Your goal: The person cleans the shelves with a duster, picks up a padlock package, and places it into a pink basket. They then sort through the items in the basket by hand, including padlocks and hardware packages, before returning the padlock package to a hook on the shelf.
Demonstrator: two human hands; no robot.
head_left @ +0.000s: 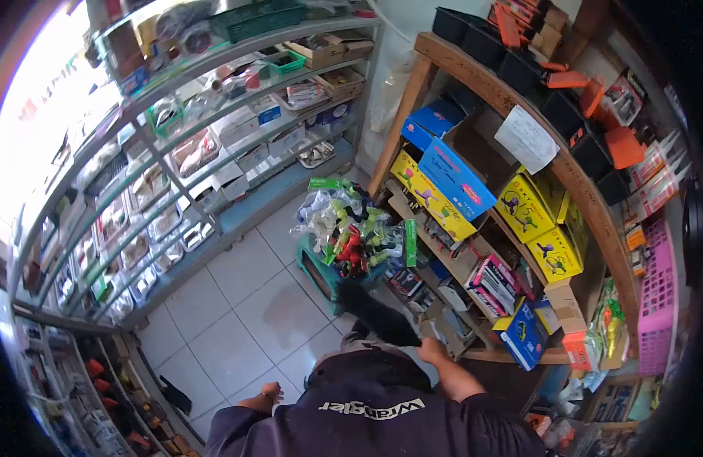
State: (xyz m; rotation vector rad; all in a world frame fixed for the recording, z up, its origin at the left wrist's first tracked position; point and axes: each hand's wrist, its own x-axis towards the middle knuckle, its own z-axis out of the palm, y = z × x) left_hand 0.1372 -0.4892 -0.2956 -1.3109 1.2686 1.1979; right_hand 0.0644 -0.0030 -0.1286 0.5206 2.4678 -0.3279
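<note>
My right hand (432,351) is closed around the end of a black brush-like duster (378,314). The duster reaches up and left toward a green stool (315,268) piled with bagged plastic spray nozzles (350,228) in green, red and clear. This hand is beside the lower wooden shelf (473,259) of boxed goods. My left hand (269,394) hangs low at my side over the tiled floor, fingers loose and holding nothing. My dark printed shirt (374,415) fills the bottom of the view.
Glass shelving (214,152) with small packaged hardware runs along the left. On the right, a wooden rack holds yellow boxes (530,217), blue boxes (450,171), black bins (519,68) and a pink basket (656,297). Pale floor tiles (237,312) lie between them.
</note>
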